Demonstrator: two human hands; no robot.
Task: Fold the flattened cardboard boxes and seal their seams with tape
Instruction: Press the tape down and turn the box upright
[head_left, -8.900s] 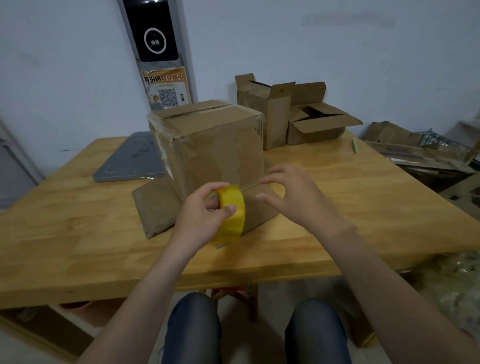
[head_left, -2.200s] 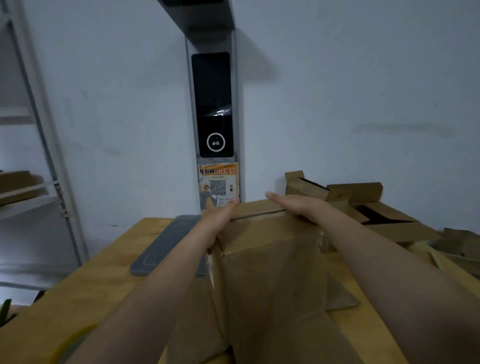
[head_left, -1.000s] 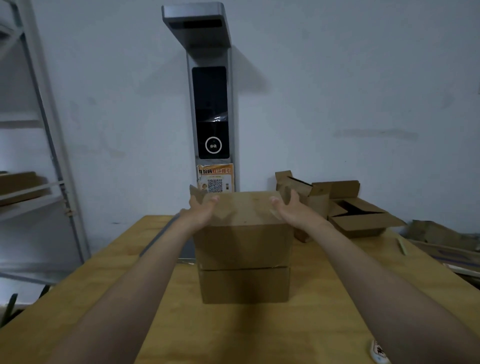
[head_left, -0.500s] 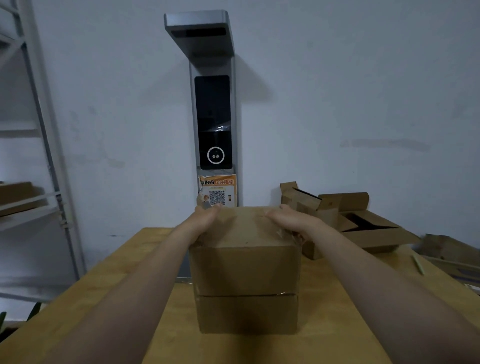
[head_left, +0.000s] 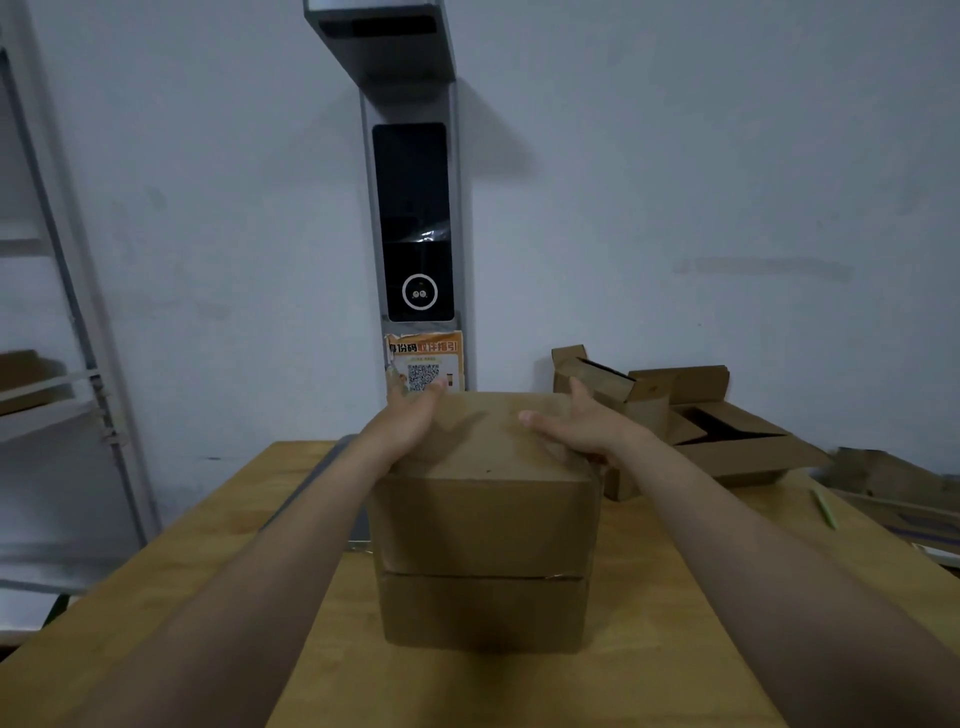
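cardboard box (head_left: 485, 525) flanked by flat left hand (head_left: 410, 421), right hand (head_left: 582, 428).

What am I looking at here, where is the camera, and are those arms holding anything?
There is no machine here. A person works with bare hands, and the single picture comes from a wide-angle camera worn on their head, looking forward and down. The left hand and right hand lie open on top of a closed brown cardboard box. It stands on a second brown cardboard box on the light wooden table. Neither hand grips anything. Behind, to the right, sit open brown cardboard boxes, with a thin green pen nearby. The tall grey device with a dark screen stands against the wall.
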